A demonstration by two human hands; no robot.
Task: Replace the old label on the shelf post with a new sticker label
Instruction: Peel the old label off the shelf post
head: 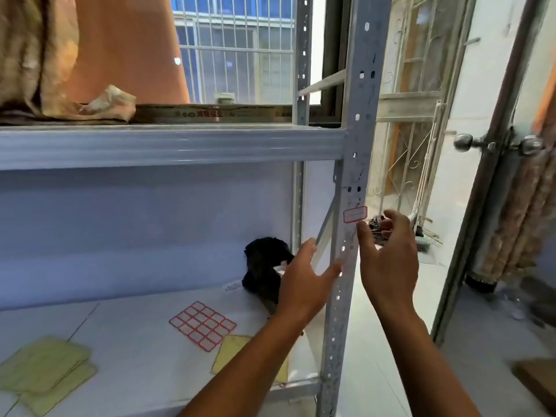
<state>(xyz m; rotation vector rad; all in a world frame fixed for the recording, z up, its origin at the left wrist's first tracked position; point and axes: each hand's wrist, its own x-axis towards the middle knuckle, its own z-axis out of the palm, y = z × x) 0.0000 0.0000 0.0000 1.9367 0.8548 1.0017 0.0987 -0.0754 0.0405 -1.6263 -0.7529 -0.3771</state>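
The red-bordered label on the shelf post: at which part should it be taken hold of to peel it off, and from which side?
Probably at the lower right corner of the label, coming from the right. The label lies flat on the shelf post, so only an edge can be lifted, and its right edge reaches the post's open edge. The right hand is already just below that corner with its fingers open.

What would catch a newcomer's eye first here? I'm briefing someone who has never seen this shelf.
Two bare hands reach up at the grey shelf post: the left hand on its near side, the right hand just beyond it. A red-bordered label sits on the post just above the right hand's fingertips. On the shelf below lies a sheet of red-bordered stickers.
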